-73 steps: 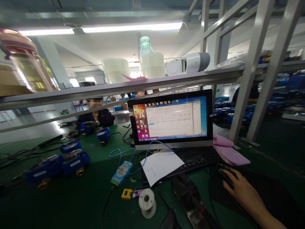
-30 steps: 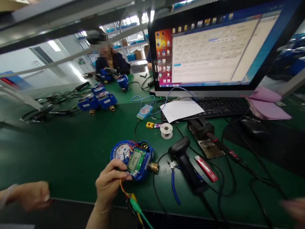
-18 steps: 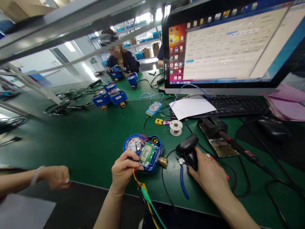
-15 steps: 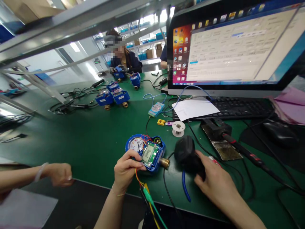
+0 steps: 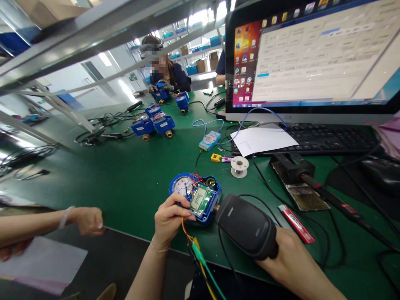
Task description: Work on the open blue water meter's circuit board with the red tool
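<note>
Two hands work at an opened blue water meter [image 5: 196, 198] lying on the green bench [image 5: 131, 183] in front of the monitor [image 5: 312, 58]. Left hand [image 5: 171, 218] pinches the meter's near edge, fingers closed on it, above red, yellow and green leads [image 5: 196, 250]. Right hand [image 5: 283, 252] grips a black barcode scanner [image 5: 246, 227], its head touching the meter's right side. Beyond the meter lies a solder spool [image 5: 239, 166].

Monitor [image 5: 312, 58] above keyboard [image 5: 331, 139]; solder spool [image 5: 239, 166]; 2 blue meters [image 5: 153, 123] far left.
</note>
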A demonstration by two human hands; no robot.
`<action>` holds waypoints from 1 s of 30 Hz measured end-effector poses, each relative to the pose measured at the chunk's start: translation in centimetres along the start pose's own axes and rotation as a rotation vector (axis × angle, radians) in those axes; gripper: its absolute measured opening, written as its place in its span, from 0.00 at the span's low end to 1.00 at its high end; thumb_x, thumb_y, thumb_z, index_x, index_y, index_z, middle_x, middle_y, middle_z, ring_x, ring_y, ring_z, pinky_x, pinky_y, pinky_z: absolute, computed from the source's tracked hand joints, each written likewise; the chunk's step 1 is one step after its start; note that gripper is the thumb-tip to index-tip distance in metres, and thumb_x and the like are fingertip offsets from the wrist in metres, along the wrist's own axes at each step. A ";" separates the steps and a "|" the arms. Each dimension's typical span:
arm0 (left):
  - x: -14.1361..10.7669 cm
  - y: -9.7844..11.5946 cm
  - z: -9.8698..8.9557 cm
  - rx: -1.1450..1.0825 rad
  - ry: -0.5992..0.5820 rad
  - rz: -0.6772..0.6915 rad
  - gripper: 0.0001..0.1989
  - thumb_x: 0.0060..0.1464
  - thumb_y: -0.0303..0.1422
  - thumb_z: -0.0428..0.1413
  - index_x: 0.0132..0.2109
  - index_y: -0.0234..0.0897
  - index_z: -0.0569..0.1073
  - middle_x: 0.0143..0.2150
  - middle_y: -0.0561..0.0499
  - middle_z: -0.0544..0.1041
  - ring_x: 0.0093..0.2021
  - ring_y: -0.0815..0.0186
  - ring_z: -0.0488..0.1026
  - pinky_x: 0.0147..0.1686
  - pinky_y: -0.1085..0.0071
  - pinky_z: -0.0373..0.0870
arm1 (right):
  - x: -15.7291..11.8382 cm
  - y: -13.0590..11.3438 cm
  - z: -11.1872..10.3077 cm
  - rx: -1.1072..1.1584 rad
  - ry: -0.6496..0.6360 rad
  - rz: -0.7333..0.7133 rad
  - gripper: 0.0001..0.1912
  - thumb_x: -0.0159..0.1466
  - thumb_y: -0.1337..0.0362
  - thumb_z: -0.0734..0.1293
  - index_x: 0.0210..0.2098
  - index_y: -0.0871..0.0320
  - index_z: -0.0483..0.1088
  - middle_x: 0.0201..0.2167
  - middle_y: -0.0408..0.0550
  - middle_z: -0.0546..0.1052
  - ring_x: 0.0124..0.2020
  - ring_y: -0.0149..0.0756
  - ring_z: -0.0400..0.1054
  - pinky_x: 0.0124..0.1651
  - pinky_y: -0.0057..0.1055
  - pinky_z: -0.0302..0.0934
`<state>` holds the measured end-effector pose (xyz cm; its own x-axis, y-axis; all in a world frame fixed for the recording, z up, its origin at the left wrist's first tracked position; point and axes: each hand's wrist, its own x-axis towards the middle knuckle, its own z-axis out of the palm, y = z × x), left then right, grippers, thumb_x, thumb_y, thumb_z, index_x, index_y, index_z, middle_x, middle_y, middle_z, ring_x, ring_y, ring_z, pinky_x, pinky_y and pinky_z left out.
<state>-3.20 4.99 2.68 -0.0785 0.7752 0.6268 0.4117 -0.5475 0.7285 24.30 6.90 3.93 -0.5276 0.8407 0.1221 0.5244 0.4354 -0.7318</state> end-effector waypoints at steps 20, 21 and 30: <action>0.0 0.0 -0.1 -0.005 -0.010 -0.003 0.06 0.38 0.25 0.65 0.26 0.36 0.74 0.30 0.52 0.70 0.30 0.71 0.69 0.27 0.76 0.67 | -1.0 0.3 -0.8 0.056 0.019 -0.069 0.09 0.57 0.67 0.60 0.37 0.59 0.68 0.33 0.46 0.72 0.34 0.28 0.67 0.36 0.19 0.63; 0.0 0.0 -0.1 -0.005 -0.009 -0.006 0.06 0.38 0.25 0.65 0.26 0.36 0.74 0.30 0.52 0.70 0.30 0.71 0.69 0.27 0.76 0.67 | -1.0 0.3 -0.7 0.063 0.015 -0.075 0.09 0.57 0.67 0.60 0.37 0.59 0.68 0.33 0.46 0.72 0.34 0.28 0.67 0.37 0.19 0.63; 0.4 0.4 0.1 0.003 0.013 -0.001 0.06 0.38 0.28 0.65 0.24 0.36 0.75 0.28 0.52 0.71 0.29 0.71 0.69 0.25 0.77 0.68 | -1.8 1.1 -0.5 0.021 -0.011 -0.070 0.13 0.59 0.65 0.58 0.42 0.59 0.66 0.39 0.48 0.71 0.41 0.31 0.66 0.45 0.24 0.63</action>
<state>-3.01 5.11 3.21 -0.0910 0.7716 0.6295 0.4146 -0.5454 0.7285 26.13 5.96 3.24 -0.5701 0.8045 0.1665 0.4719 0.4866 -0.7352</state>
